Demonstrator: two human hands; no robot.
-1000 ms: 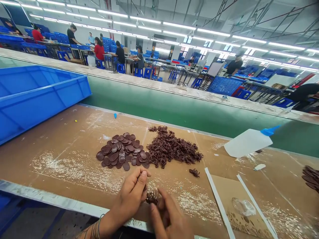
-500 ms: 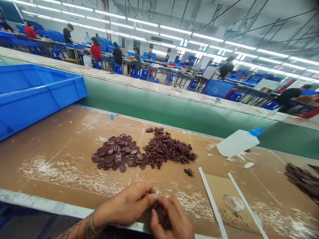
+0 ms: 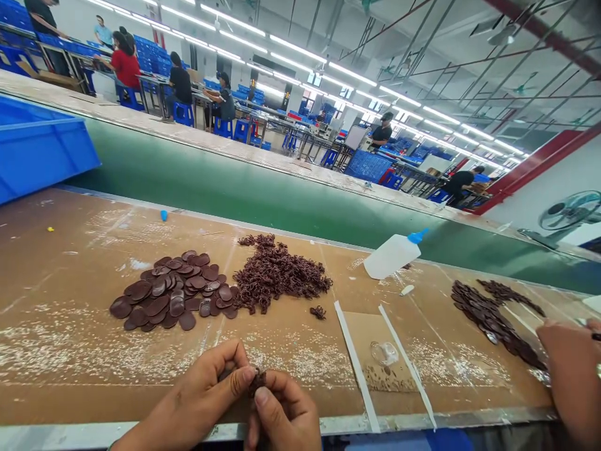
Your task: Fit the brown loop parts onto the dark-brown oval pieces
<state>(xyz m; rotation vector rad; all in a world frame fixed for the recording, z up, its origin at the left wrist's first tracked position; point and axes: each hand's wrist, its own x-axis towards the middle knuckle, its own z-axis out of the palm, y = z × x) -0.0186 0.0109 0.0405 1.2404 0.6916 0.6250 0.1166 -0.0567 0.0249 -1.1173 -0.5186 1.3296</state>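
Observation:
Both my hands meet at the near edge of the brown work table (image 3: pixel 70 263). My left hand (image 3: pixel 197 401) and my right hand (image 3: pixel 282 416) are closed in a pinch on one small dark brown piece (image 3: pixel 257 379) held between their fingertips. Beyond them lies a pile of flat brown discs (image 3: pixel 171 297). Right beside it is a heap of small curly brown pieces (image 3: pixel 277 275), with one stray piece (image 3: pixel 318 311) a little to the right.
A white glue bottle (image 3: pixel 392 255) with a blue cap lies by the green conveyor belt (image 3: pixel 244 194). White strips (image 3: pixel 357 369) frame a glue patch. Another brown pile (image 3: pixel 493 316) lies right, near another person's hand (image 3: pixel 573 376). A blue bin (image 3: pixel 37 147) stands far left.
The view has swung right, revealing the right-hand pile and another person's hand. My hands stay together at the table edge, still pinching the small piece.

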